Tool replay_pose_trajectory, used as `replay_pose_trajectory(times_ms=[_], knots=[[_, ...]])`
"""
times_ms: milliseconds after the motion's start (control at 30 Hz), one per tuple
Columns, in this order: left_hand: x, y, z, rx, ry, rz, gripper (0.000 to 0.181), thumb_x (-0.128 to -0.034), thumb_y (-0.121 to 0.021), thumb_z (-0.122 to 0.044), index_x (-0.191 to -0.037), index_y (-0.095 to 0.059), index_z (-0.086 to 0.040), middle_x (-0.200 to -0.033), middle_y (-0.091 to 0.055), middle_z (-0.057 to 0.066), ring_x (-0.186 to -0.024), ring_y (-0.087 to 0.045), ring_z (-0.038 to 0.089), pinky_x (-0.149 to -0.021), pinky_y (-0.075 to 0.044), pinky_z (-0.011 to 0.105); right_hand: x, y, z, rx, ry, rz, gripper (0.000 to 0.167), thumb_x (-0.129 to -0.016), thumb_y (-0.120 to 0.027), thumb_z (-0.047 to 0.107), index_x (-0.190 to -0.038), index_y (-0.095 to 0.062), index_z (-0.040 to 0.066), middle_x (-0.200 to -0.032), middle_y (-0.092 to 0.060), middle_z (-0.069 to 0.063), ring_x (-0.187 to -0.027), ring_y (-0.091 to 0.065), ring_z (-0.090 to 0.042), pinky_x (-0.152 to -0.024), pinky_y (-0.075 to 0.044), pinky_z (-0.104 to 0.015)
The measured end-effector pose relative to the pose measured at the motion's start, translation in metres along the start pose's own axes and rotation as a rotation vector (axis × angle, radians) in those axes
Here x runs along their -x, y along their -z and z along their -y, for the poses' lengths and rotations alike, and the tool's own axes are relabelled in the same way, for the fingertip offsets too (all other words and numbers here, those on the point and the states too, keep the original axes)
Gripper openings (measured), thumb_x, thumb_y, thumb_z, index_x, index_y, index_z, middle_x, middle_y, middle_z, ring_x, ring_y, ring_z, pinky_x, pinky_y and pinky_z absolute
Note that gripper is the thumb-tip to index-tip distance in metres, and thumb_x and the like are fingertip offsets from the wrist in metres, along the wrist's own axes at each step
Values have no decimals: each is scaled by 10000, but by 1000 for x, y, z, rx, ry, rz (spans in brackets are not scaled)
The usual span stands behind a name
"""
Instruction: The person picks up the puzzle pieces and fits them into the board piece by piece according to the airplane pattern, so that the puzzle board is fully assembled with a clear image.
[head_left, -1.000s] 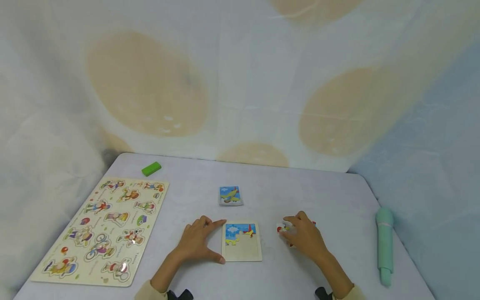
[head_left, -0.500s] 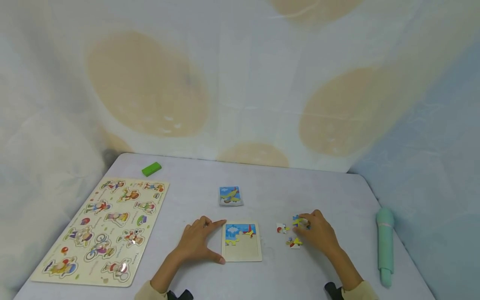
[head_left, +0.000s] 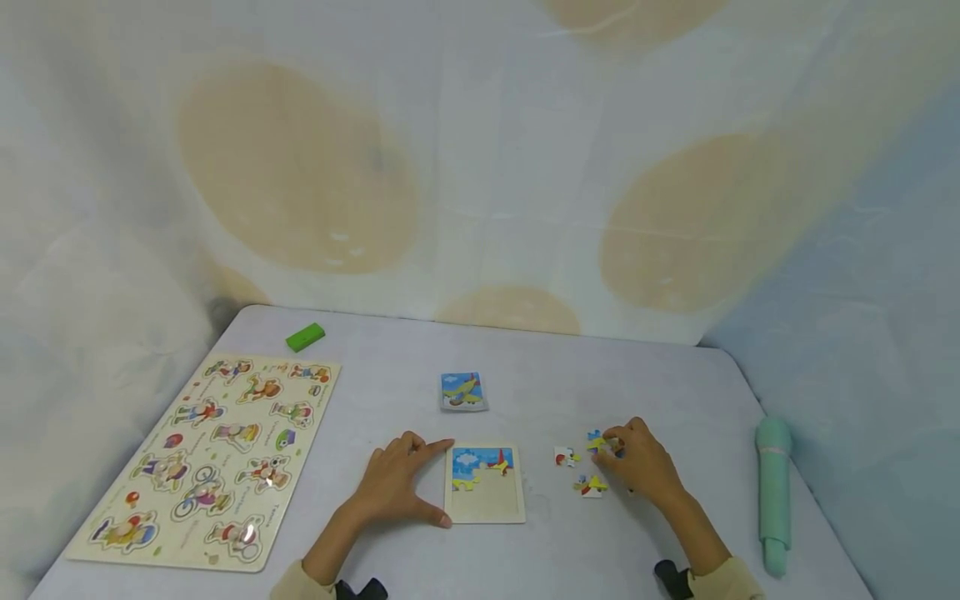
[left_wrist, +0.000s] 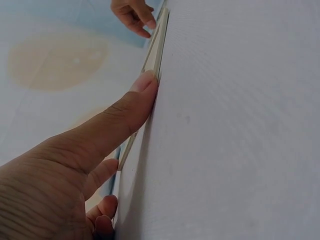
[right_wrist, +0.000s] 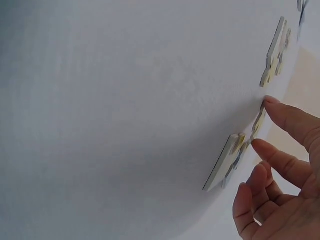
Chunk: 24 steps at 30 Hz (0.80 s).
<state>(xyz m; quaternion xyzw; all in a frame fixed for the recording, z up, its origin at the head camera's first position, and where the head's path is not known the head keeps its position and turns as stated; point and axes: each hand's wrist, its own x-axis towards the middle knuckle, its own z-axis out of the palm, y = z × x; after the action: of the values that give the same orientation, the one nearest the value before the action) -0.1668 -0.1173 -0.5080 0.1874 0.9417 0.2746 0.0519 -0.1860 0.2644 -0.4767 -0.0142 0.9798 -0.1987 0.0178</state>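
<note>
My left hand [head_left: 393, 483] spreads its thumb and index finger along the left side of a small wooden puzzle board [head_left: 486, 504], touching its two left corners. Joined pieces with blue sky and a red plane tail fill the board's upper part. To the right, my right hand [head_left: 641, 462] pinches a blue and yellow puzzle piece [head_left: 596, 440] between thumb and index finger, low at the table. In the right wrist view, that piece [right_wrist: 258, 122] lies between the two fingertips. Two loose pieces show beside it, a red and white one [head_left: 564, 457] and a yellow and red one [head_left: 591, 487].
Behind the board lies a small airplane picture puzzle [head_left: 463, 392]. A large wooden puzzle board [head_left: 202, 467] with figure cutouts covers the table's left side. A green block [head_left: 305, 337] sits at the back left, and a mint-green cylinder [head_left: 774, 496] lies along the right edge.
My right hand has shifted right, off the red and white piece, to the blue and yellow one, uncovering the loose pieces. My left hand has stayed at the board.
</note>
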Motion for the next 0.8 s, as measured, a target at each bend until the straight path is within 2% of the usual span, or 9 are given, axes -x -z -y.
replay_pose_trajectory(times_ms=[267,500,800], knots=[[0,1,-1,4,4,2,1044,-505,-898,-623,-1432,-529,-317,-983,-412,-52,-879,-357,133,-690,-242,322,-2,0,-5,11,35,-8,393,-834,-780,217,-1112,-682,-42,-964,-513,-98,-837,-570,-206,-716,-497,-389],[0,0,-1,-2,-3,-6,1044,-502,-899,-624,-1429,-533,-314,-979,-416,-52,-869,-357,130,-687,-244,318,-6,-1,-7,22,84,-26,377,-811,-782,222,-1060,-690,-45,-933,-510,-95,-723,-473,-170,-634,-424,-307],[0,0,1,1,3,0,1048,-504,-893,-631,-1436,-526,-321,-976,-405,-62,-870,-357,129,-692,-246,323,-6,-2,-10,17,84,-26,383,-798,-788,229,-1061,-697,-35,-946,-523,-78,-733,-471,-176,-644,-409,-311]])
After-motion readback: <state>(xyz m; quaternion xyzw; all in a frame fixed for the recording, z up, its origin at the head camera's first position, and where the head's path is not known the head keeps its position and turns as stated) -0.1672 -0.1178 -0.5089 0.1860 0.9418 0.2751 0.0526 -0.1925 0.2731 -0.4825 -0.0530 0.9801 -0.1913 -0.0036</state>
